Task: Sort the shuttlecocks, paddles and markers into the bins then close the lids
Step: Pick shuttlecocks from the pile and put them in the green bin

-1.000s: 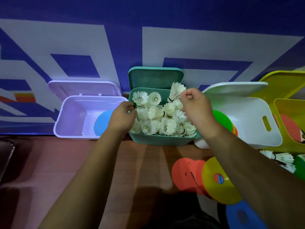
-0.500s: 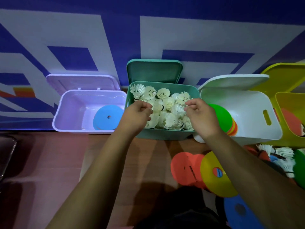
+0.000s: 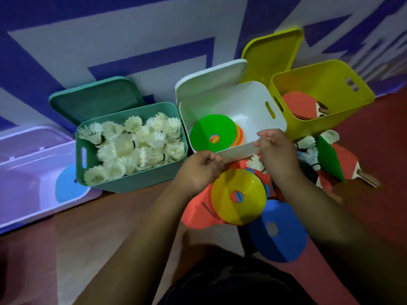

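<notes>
The teal bin (image 3: 132, 181) is heaped with white shuttlecocks (image 3: 132, 146). To its right the white bin (image 3: 248, 102) holds a green marker disc (image 3: 211, 128) on top of orange ones. My left hand (image 3: 198, 170) and my right hand (image 3: 277, 150) both curl over the white bin's near rim and grip it. The yellow bin (image 3: 330, 122) holds red paddles (image 3: 297, 104). Loose on the floor below my hands lie a yellow disc (image 3: 237, 194), an orange disc (image 3: 200, 214), a blue disc (image 3: 277, 232) and one shuttlecock (image 3: 255, 162).
A purple bin (image 3: 26, 194) at the left holds a blue disc (image 3: 66, 188). All lids stand open against the blue and white wall. Right of the white bin lie more shuttlecocks (image 3: 308, 142), a green disc (image 3: 330, 159) and a red paddle (image 3: 350, 164).
Both hands left the shuttlecocks in the teal bin and moved right to the white bin's near rim. My view swung right and down.
</notes>
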Motion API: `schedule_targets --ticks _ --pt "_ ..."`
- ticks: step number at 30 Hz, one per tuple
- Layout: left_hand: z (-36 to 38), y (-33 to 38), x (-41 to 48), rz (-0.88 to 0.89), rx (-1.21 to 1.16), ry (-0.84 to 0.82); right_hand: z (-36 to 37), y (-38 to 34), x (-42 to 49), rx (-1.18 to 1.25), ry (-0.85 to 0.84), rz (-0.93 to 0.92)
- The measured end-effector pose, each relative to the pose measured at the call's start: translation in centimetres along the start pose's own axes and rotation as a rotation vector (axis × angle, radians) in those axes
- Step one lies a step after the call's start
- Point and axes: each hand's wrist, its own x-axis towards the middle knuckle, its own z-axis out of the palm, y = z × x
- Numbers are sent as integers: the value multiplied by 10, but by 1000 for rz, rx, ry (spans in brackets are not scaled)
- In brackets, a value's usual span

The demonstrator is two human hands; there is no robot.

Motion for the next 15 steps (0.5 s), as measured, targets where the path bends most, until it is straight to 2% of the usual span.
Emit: schedule_targets --ticks 5,8,11,15 --pt "79 -9 31 -82 179 -110 -72 56 14 -46 85 112" --pt "113 -16 47 -27 295 -86 -103 83 23 -15 88 155" --pt "141 -11 66 70 533 -11 -125 106 33 36 86 181" --pt "167 -11 99 7 697 16 -152 126 47 52 58 238"
